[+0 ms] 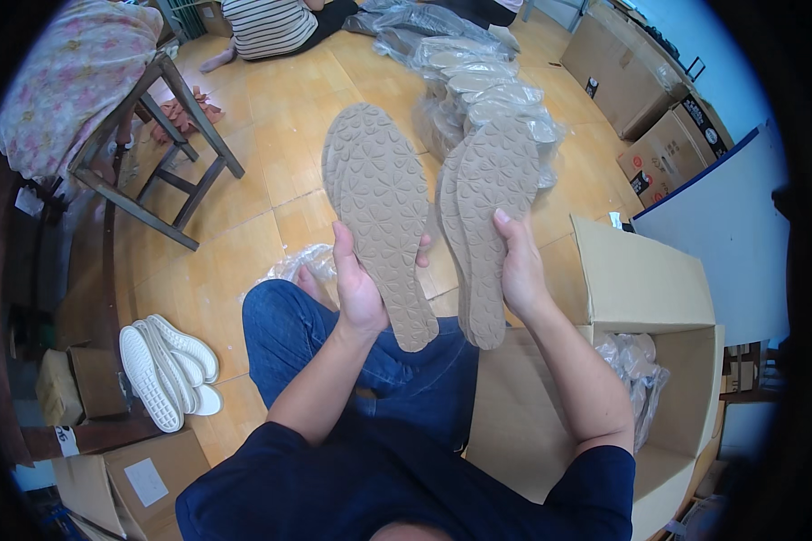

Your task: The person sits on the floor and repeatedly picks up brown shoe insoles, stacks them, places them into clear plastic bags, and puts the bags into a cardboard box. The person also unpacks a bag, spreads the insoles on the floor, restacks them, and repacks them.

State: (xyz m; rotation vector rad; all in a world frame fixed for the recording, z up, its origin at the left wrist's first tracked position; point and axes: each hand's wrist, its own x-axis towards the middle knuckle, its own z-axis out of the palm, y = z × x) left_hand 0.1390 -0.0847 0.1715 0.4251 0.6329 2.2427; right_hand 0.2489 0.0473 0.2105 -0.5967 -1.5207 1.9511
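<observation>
My left hand point(361, 288) is closed round a small stack of tan shoe soles point(383, 203) with a raised flower pattern. Its thumb lies along their left edge, and fingertips show at the right edge. A second stack of matching soles point(494, 198) is in my right hand point(521, 261), the thumb pressing on the patterned face. Both stacks stand side by side, toes pointing away from me, above my crossed legs in jeans. A narrow gap separates them near the middle. Most fingers of the right hand are hidden behind its stack.
Beyond my hands, plastic-wrapped soles point(483, 86) lie in a row on the tiled floor. An open carton point(650, 270) with wrapped contents stands at my right. White soles point(167, 370) lie at left, below a wooden stool point(180, 180). A person in a striped top point(266, 27) sits far off.
</observation>
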